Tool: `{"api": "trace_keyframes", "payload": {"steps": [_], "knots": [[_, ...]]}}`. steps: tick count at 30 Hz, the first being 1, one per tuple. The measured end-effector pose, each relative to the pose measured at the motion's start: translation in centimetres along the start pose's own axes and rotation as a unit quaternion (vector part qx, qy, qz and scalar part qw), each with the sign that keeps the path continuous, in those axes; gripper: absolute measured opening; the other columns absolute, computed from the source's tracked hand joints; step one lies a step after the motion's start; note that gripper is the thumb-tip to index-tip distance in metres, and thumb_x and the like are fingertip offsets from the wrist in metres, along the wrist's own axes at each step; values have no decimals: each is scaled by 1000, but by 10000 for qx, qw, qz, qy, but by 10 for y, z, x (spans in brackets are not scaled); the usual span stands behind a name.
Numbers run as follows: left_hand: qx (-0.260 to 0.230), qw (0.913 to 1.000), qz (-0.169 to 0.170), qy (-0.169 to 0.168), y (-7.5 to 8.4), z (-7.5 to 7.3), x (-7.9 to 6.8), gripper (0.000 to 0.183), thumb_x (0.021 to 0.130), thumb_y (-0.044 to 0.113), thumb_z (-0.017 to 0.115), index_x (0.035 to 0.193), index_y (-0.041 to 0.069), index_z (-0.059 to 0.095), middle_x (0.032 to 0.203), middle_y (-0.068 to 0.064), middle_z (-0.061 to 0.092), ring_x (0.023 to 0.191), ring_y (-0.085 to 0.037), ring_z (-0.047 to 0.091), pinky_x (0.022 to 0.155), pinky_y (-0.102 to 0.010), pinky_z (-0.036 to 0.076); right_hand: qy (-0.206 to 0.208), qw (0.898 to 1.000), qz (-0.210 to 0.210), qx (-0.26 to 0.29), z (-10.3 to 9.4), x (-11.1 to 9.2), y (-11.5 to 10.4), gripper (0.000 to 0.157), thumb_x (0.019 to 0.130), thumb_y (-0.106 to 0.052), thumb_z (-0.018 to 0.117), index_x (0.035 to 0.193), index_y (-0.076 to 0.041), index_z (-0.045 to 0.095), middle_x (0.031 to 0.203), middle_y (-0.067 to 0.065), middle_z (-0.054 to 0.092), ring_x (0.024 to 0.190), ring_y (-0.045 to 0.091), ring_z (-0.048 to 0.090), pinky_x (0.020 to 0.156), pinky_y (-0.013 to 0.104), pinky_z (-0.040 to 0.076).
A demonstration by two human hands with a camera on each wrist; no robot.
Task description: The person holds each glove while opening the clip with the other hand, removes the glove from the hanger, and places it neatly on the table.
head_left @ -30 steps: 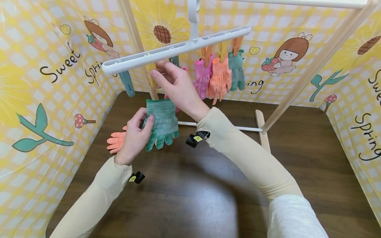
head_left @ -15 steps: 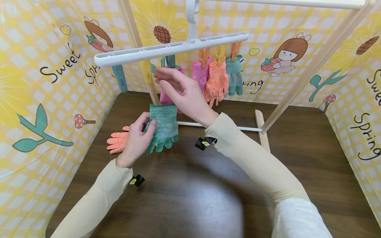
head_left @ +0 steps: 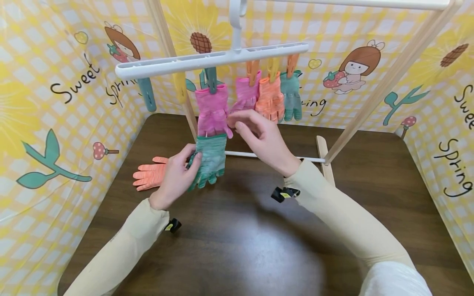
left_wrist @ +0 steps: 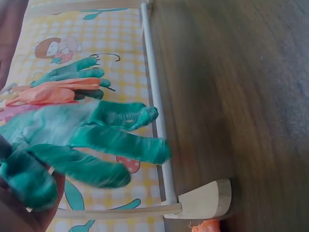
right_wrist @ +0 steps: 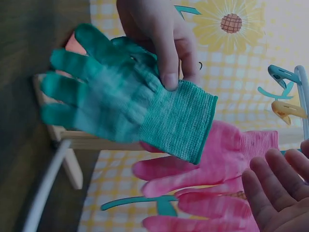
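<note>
Under everything spreads the dark worktop (head_left: 207, 250), where the stray orange glove (head_left: 149, 177) lies; if our pinch slipped, we would expect the held one to drop there too. Above it stands the wooden rack (head_left: 393, 83), carrying the white hanger (head_left: 207, 61) by one hook, so a sideways knock or tug could swing the whole bar. Our right hand (head_left: 264, 135) has its fingers loosely spread, holding nothing, just beside the hanging pink glove (head_left: 212, 109); brushing it could set that glove swaying. Our left hand (head_left: 177, 174) pinches the green glove (head_left: 212, 153) by one side near the cuff, below the hanger, leaving the far corner free to sag or twist. Its cuff overlaps the pink fingertips in the head view, so they might snag. Smallest, the bare yellow clip (head_left: 180, 88) could catch just an edge if the cuff came up crooked.
</note>
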State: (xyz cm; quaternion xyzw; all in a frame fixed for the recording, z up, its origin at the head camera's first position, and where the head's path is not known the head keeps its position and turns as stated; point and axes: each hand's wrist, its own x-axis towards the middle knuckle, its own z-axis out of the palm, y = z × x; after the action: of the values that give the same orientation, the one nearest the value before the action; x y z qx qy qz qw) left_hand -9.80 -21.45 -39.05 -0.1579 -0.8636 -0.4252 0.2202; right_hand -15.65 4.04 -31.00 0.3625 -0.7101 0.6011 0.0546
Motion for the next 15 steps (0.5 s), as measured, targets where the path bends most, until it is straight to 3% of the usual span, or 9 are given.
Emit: {"api": "trace_keyframes", "payload": {"steps": [5,9,15], "knots": [[344,9985,428,1,-3,8,1,9,101,3,65,109,3,69,83,-8,68,65,-17,55,58,-27,40,-2,9993,349,-101,-15,-29,8,25,107,-7,57,129,0,66,116,12,73,111,20,70,96,34,56],[783,9942,739,74,-4,14,2,13,100,2,65,112,3,70,91,-11,75,72,-21,70,57,-36,52,-43,9964,725,-429,-27,-52,18,25,107,-10,57,130,-4,66,117,11,73,111,18,70,94,30,56],[1914,9710,1429,-26,-1,27,3,20,98,5,65,118,1,69,89,-14,75,71,-29,72,59,-47,57,-35,9906,1160,-725,-45,-82,33,25,107,-11,57,130,-5,66,117,15,73,111,20,70,95,24,53]]}}
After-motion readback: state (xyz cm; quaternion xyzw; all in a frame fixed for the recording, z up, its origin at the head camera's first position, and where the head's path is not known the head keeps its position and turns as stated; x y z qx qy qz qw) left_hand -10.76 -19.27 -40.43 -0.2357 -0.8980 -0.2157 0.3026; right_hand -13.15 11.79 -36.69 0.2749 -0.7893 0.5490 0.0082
